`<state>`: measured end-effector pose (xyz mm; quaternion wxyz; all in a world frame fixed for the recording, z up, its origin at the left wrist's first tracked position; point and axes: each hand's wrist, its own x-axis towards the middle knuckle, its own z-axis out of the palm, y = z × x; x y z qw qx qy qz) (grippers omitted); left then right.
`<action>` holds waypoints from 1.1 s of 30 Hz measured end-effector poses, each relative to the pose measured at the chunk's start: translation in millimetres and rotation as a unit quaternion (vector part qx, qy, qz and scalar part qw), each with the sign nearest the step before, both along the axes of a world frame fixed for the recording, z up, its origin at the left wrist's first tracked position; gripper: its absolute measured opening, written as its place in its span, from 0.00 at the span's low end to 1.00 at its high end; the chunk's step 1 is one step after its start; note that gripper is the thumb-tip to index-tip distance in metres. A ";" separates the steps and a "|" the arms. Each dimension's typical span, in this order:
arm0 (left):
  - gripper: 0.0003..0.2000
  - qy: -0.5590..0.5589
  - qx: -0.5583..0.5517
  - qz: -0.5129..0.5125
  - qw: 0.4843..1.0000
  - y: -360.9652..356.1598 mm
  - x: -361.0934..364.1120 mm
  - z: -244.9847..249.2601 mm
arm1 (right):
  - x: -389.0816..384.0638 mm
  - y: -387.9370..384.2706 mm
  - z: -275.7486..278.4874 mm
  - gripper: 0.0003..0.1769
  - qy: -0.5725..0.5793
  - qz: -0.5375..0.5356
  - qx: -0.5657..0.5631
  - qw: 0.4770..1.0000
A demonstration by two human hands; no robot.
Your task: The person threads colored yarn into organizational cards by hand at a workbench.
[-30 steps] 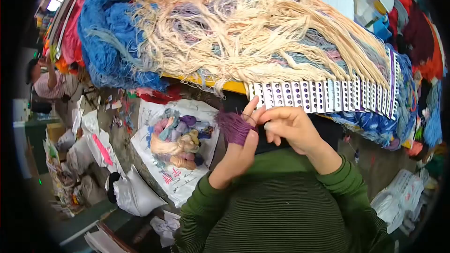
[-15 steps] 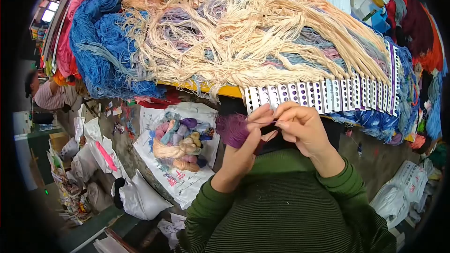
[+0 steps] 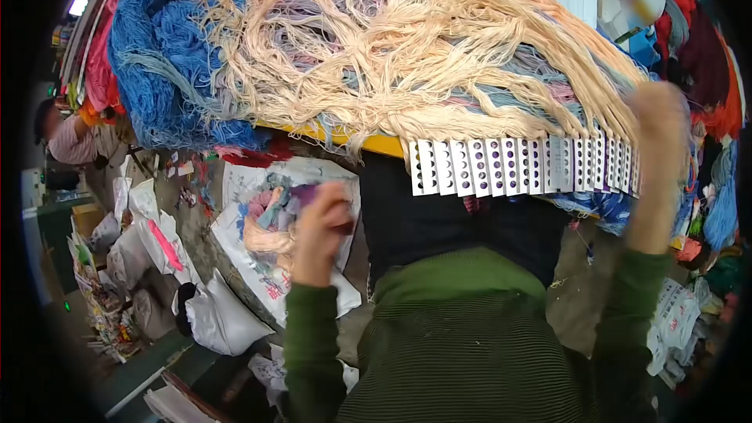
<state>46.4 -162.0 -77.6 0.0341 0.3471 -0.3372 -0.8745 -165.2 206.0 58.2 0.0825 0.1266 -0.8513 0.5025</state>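
Note:
My left hand (image 3: 317,235) is raised over the pile of small yarn skeins (image 3: 270,219), its fingers curled and blurred. A dark reddish patch shows at its palm side, too smeared to identify. Purple yarn (image 3: 304,193) appears just beyond the fingertips; whether the hand touches it is unclear. My right hand (image 3: 659,121) is at the right end of the table, beside the cream yarn (image 3: 439,55) and the row of white punched cards (image 3: 489,166). Motion smears its fingers, and anything it holds cannot be made out.
Blue yarn (image 3: 168,55) lies on the table's left end, above the yellow edge (image 3: 380,145). White sacks (image 3: 223,317) stand on the floor at left. Plastic bags (image 3: 672,321) are at lower right. Another person (image 3: 70,137) is at far left.
My hands have moved apart: the left went left toward the skein pile, the right went up and right. The purple bundle and thread between them no longer show there. The view shifted slightly.

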 end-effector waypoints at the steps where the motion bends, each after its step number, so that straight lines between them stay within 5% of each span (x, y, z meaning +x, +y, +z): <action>1: 0.06 0.001 -0.027 -0.078 0.997 22.5 -26.1 8.3 | 16.2 -57.7 -24.6 0.04 -0.113 0.043 -0.085 0.989; 2: 0.05 -0.021 -0.095 -0.108 0.989 38.6 -44.5 9.1 | 30.0 -92.6 -46.0 0.04 -0.228 0.139 -0.112 0.957; 3: 0.05 -0.044 -0.160 -0.135 0.977 50.0 -57.7 8.0 | 41.9 -119.9 -72.8 0.03 -0.165 0.208 -0.065 0.962; 5: 0.05 -0.042 -0.223 -0.205 0.952 58.6 -70.0 0.0 | 68.0 -162.5 -109.9 0.04 -0.095 0.179 -0.057 0.978; 7: 0.04 -0.015 -0.232 -0.209 0.950 65.3 -77.1 -5.3 | 80.3 -180.4 -124.1 0.06 0.053 0.159 0.093 0.981; 11: 0.05 -0.016 -0.294 -0.245 0.924 52.0 -75.1 -2.2 | 81.5 -173.2 -126.9 0.07 0.067 0.145 0.162 0.974; 19: 0.03 0.042 -0.158 -0.267 0.950 43.9 -87.1 -0.3 | 94.7 -181.6 -114.7 0.25 0.082 0.223 0.207 0.949; 24: 0.02 0.022 -0.210 -0.222 0.952 56.6 -84.8 -11.5 | 85.7 -177.5 -124.2 0.18 0.015 0.227 0.085 0.970; 27: 0.03 0.010 0.018 -0.156 0.987 30.6 -78.1 15.0 | 87.7 -175.4 -131.4 0.14 -0.001 0.207 0.076 0.975; 31: 0.08 0.063 0.336 -0.162 0.926 9.5 -69.2 17.8 | 86.9 -171.0 -134.8 0.07 -0.027 0.219 0.014 0.975; 33: 0.09 0.010 0.015 -0.359 0.933 36.3 -87.5 18.0 | 86.7 -167.5 -128.6 0.07 -0.267 0.166 -0.224 0.923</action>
